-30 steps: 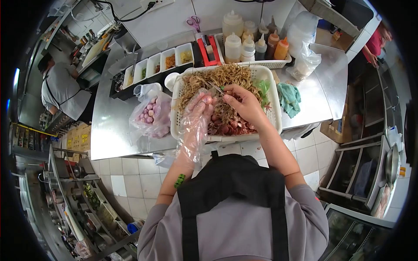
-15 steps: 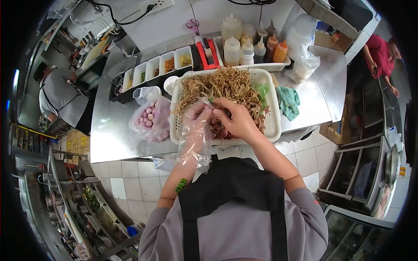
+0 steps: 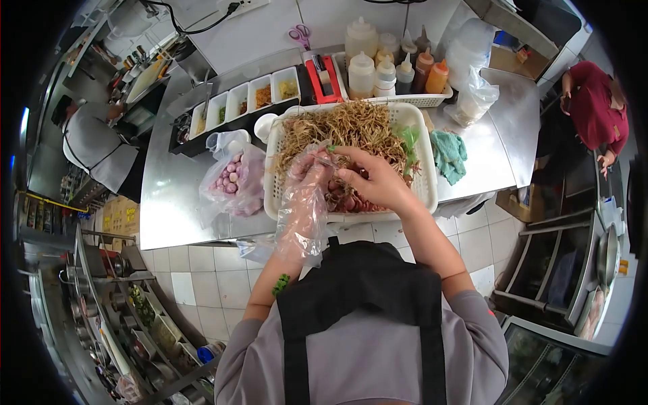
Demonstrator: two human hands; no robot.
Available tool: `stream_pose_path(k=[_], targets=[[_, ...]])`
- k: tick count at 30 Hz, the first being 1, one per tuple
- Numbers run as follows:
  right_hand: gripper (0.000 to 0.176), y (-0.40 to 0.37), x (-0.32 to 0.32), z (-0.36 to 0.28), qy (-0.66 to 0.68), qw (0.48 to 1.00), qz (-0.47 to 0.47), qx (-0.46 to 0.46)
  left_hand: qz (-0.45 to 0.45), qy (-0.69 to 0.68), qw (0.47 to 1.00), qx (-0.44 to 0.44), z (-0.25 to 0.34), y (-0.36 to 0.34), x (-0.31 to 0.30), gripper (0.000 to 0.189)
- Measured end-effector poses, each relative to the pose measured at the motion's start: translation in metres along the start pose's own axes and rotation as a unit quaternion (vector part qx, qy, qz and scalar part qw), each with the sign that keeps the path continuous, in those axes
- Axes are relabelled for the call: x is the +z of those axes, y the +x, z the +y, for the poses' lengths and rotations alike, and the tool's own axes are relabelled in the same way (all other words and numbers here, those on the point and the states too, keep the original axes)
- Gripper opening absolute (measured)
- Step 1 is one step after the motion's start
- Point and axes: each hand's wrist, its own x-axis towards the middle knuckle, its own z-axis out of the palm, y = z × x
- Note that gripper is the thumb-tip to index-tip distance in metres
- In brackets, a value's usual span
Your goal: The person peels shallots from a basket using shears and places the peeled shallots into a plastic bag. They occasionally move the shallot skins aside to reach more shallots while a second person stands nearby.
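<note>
My left hand [image 3: 309,167], in a loose clear plastic glove, is closed over the front left of a white plastic basket [image 3: 271,192]. What its fingers hold is hidden. My bare right hand [image 3: 374,179] meets it from the right, thumb and index finger bent toward the gloved fingertips. A small green bit shows at the index fingertip; I cannot make out what it belongs to. Dry brown stalks [image 3: 344,125] fill the basket, with reddish shallots [image 3: 347,202] below my hands. Peeled pinkish shallots [image 3: 229,177] lie in a clear plastic bag [image 3: 246,196] to the left.
Behind the basket stand a row of topping tubs [image 3: 260,94], a red box [image 3: 322,81] and several squeeze bottles [image 3: 362,74]. A green cloth [image 3: 448,156] lies at right on the steel table [image 3: 169,216]. Other people stand at far left [image 3: 98,142] and far right [image 3: 597,108].
My right thumb has moved a little away from the gloved fingers, widening the gap to the index finger. The person at right has shifted further into view.
</note>
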Motion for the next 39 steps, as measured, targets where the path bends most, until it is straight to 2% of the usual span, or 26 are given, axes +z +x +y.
stream_pose_path(k=[1,2,4,10,13,15,19,21,22,23,28,34,39], targets=[[0.037,0.001,0.004,0.002,-0.030,0.997,0.031,-0.057,0.000,0.000,1.000,-0.002,0.000,-0.001,-0.001,0.022],[0.037,0.000,0.005,0.003,-0.029,0.998,0.032,-0.055,0.008,0.007,1.000,-0.011,0.001,-0.002,-0.002,0.022],[0.033,-0.001,0.006,0.000,-0.005,1.000,0.009,0.000,0.017,0.013,1.000,-0.023,0.007,-0.006,0.005,0.021],[0.026,0.000,0.012,0.000,-0.052,0.997,0.061,-0.007,0.063,0.061,0.995,-0.055,0.012,-0.012,0.017,0.026],[0.024,0.001,0.007,0.004,-0.033,0.997,0.077,0.001,0.056,0.045,0.997,-0.033,0.009,-0.007,0.008,0.027],[0.024,0.000,0.001,0.006,-0.033,0.996,0.076,0.020,-0.003,-0.033,0.998,-0.048,0.008,-0.003,-0.004,0.029],[0.028,-0.002,-0.012,-0.004,-0.033,0.997,0.039,0.064,0.027,-0.052,0.994,-0.088,0.012,-0.005,0.004,0.030],[0.031,-0.002,-0.014,-0.004,-0.028,0.996,0.015,0.084,0.068,0.025,0.995,-0.067,0.006,-0.004,0.004,0.033],[0.033,-0.003,-0.013,-0.001,-0.025,0.999,0.008,0.046,0.068,0.025,0.995,-0.068,0.003,-0.003,0.001,0.033],[0.035,-0.003,-0.013,0.000,-0.023,1.000,0.002,0.009,0.053,0.031,0.997,-0.049,0.000,-0.003,-0.003,0.035],[0.037,-0.004,-0.009,0.004,0.001,0.999,-0.040,0.011,0.016,0.041,0.999,-0.012,0.002,-0.008,0.003,0.039],[0.036,-0.005,-0.004,0.000,-0.018,0.999,-0.040,-0.008,0.019,0.065,0.997,0.019,-0.008,-0.002,-0.013,0.034],[0.032,-0.001,-0.001,-0.006,-0.041,0.999,-0.025,0.000,0.007,0.062,0.998,-0.010,-0.002,-0.005,-0.005,0.026]])
